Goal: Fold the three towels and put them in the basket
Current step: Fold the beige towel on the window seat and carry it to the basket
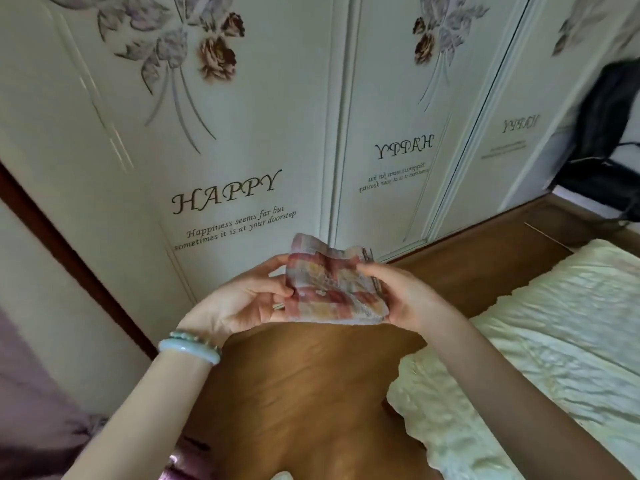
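Forearms: two bare forearms reach up from the bottom edge of the view and meet at a small cloth held in the air.
Left wrist: a pale jade-green bangle (189, 348) and a string of small green beads sit side by side just below the hand.
Left hand (242, 299): palm turned up and inward, fingers curled, pinching the left edge of the cloth between thumb and fingertips.
Right hand (403, 296): closed around the right edge of the cloth, thumb lying on its top face, fingers underneath.
Towel: a small checked towel in red, orange and grey (334, 289), folded into a thick, roughly square pad; it hangs between both hands, above the floor and touching nothing else. Its far corner curls upward.
Floor: brown wooden floor (311, 393) lies below the hands.
Bed: a crumpled cream-white quilted bedspread (536, 358) fills the lower right.
Wardrobe: white sliding wardrobe doors (242, 133) printed with flowers and the word "HAPPY" stand behind the towel.
Far right: a black bag (602, 143) rests near the wardrobe.
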The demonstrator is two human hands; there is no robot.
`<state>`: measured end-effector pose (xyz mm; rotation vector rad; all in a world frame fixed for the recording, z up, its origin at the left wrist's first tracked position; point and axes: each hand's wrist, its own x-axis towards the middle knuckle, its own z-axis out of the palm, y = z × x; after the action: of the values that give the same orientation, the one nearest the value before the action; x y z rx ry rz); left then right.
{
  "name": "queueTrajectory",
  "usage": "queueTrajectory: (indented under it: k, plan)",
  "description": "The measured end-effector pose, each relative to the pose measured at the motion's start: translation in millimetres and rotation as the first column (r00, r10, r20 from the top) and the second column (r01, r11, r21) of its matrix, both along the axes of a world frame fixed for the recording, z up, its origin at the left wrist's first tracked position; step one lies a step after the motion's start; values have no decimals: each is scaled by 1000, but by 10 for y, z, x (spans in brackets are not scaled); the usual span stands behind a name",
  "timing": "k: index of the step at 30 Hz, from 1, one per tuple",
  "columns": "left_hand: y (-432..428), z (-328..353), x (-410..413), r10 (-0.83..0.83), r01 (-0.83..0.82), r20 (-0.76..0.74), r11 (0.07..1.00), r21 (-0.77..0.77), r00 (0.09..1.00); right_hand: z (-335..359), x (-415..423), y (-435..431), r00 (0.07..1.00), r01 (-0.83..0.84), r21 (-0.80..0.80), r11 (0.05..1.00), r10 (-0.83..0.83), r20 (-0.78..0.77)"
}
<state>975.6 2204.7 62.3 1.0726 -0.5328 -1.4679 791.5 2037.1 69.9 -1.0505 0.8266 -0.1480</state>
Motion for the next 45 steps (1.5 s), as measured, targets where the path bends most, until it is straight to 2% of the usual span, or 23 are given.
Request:
queueTrajectory:
  k: [4,9,14,20,37,45]
  plan:
    - [-600,70,470,-82,81,34,996,26,996,-13,283,-353,986,166,-29,986,-166,14]
    - [-1304,-70,732,-166,171,-80,984,58,983,-30,354,-792,957,289,-46,956,-290,-14]
    - [-2137,-152,854,-264,274,-118,959,76,957,-128,371,-1360,930,357,-95,929,-363,-55]
    - [-3383,-230,979,-390,392,-47,915,97,920,-217,366,-2377,904,415,-150,897,-425,-40]
    - [-6987,-73,657,-614,615,-43,781,106,788,-208,-29,-5325,710,703,13,711,-702,61]
    - [-8934,-62,506,-695,692,-22,712,121,719,-143,-70,-6847,578,815,-32,578,-812,82]
